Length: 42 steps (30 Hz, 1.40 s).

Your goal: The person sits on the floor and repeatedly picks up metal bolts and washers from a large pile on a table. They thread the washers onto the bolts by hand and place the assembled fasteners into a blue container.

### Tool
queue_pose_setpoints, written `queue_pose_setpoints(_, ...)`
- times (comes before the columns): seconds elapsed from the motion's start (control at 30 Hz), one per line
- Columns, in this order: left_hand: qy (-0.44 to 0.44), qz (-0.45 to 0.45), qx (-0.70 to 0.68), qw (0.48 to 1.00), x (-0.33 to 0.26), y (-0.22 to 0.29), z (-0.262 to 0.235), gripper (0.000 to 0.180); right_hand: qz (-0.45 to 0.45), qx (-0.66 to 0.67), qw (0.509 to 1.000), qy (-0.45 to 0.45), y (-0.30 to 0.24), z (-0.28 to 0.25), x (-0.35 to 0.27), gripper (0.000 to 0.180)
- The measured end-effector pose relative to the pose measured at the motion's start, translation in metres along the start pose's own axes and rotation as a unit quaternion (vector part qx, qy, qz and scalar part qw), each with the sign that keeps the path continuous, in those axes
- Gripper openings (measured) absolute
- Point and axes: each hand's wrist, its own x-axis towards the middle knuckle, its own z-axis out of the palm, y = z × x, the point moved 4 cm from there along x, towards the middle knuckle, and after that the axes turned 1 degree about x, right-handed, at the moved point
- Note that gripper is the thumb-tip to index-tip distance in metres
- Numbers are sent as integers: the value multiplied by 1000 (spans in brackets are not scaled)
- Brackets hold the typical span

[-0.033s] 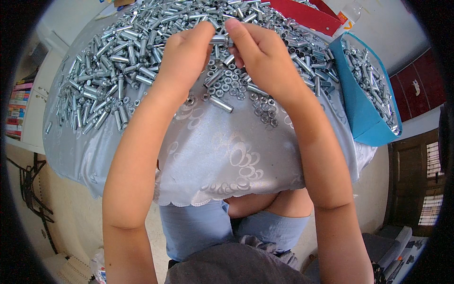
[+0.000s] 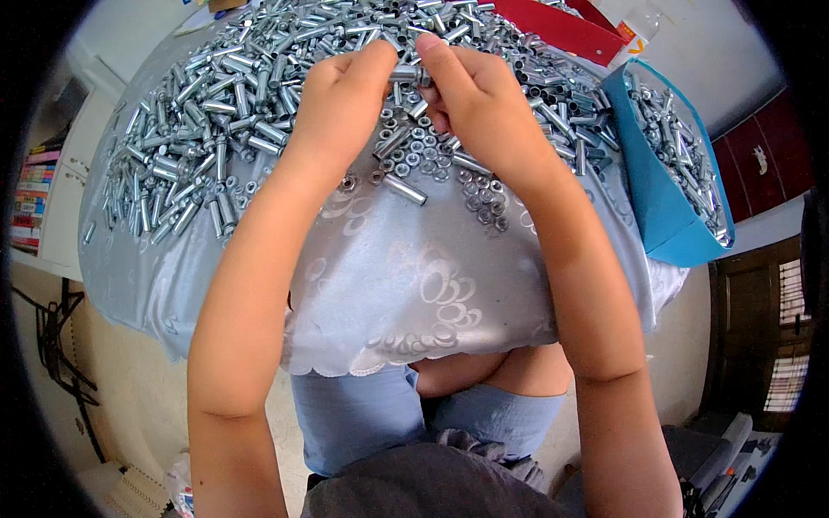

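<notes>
A shiny metal sleeve anchor bolt (image 2: 404, 74) spans the gap between my two hands, above the pile. My left hand (image 2: 338, 108) is closed on its left end, the fingertips mostly hidden behind the hand. At the other end, where a nut seems to sit, my right hand (image 2: 484, 108) pinches with the thumb on top and fingers curled beneath. Below the hands, loose hex nuts (image 2: 413, 160) lie clustered on the cloth. One single anchor (image 2: 404, 190) rests slantwise just in front of them.
A wide heap of metal anchors (image 2: 216, 108) covers the far and left table. At right stands a blue fabric bin (image 2: 639, 164) full of anchors. A red box (image 2: 561, 30) and a clear bottle (image 2: 641, 30) are behind it. Patterned silvery cloth (image 2: 371, 276) drapes the near edge.
Both hands have shifted very slightly to the right with the anchor bolt between them. My right fingers have moved a little around its end. The pile looks the same.
</notes>
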Motion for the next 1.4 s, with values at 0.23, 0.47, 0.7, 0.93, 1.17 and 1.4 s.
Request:
queue_pose_setpoints(0.23,-26,2,-35,999,-3,8,-2,36,-43,12,997,-60,-5,2,-2,43)
queue_pose_setpoints(0.47,-30,105,25,994,1,9,-5,39,73,167,978,-102,-7,10,-5,47)
queue_pose_setpoints(0.7,0,228,224,948,-2,16,-9,39,233,309,897,-212,2,12,-8,54)
queue_pose_setpoints(0.93,13,370,280,886,-7,23,-5,31,248,310,870,-292,5,3,-8,52)
queue_pose_setpoints(1.17,-108,177,190,960,-9,26,-2,36,188,247,950,40,14,-14,6,40)
queue_pose_setpoints(1.4,-439,22,257,861,-31,16,13,39,172,315,929,92,32,-31,12,26)
